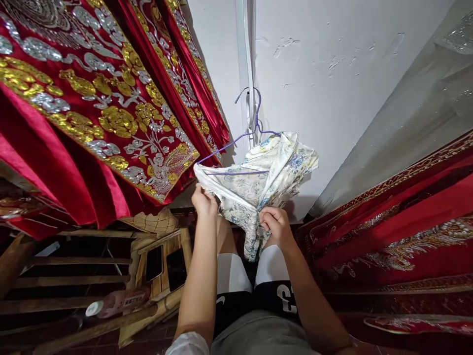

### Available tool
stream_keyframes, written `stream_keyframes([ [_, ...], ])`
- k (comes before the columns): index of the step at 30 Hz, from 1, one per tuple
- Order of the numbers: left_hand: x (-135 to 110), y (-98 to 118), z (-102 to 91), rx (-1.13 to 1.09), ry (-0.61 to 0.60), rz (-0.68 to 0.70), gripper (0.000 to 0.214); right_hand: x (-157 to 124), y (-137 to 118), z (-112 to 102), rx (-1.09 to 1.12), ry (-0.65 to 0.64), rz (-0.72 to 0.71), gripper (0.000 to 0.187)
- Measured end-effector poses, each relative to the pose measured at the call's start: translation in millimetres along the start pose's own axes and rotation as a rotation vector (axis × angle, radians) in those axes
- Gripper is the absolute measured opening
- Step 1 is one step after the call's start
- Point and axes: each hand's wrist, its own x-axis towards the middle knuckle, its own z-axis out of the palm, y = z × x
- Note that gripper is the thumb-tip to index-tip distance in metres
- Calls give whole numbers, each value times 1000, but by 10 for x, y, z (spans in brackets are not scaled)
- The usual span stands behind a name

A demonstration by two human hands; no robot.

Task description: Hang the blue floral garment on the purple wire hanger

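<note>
A white floral garment (240, 207) with blue and yellow print hangs on a purple hanger (236, 140) in front of me. One shoulder sits over the hanger's left end, and the hanger's lower bar shows through the open neckline. My left hand (205, 199) is closed on the garment's left edge, just below that shoulder. Lower down, where the two front edges cross, my right hand (275, 222) pinches the cloth. The garment's lower part hangs bunched between my knees. Behind the hanger runs a pale vertical pole (250, 59).
Red embroidered garments (121, 108) with gold and silver sequins hang at the left, and more red embroidered cloth (406, 246) hangs at the right. Below left is a bamboo seat (162, 291) bearing two dark phones (176, 268) and a bottle (118, 301). A white wall (314, 108) stands behind.
</note>
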Motion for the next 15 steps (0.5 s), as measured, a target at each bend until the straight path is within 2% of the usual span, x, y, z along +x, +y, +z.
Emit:
stream_keyframes([
  [4,-376,-264,-100,58,8,1,16,-104,116,-58,192,321,-36,30],
  [8,-620,-472,-269,230,-101,-38,31,-141,208,-141,270,589,-115,31],
  [12,-846,-656,-499,253,-146,-73,40,-169,357,-166,290,751,-160,32],
  [15,-991,-738,-612,224,-146,-100,47,-219,487,-127,197,769,-198,35],
])
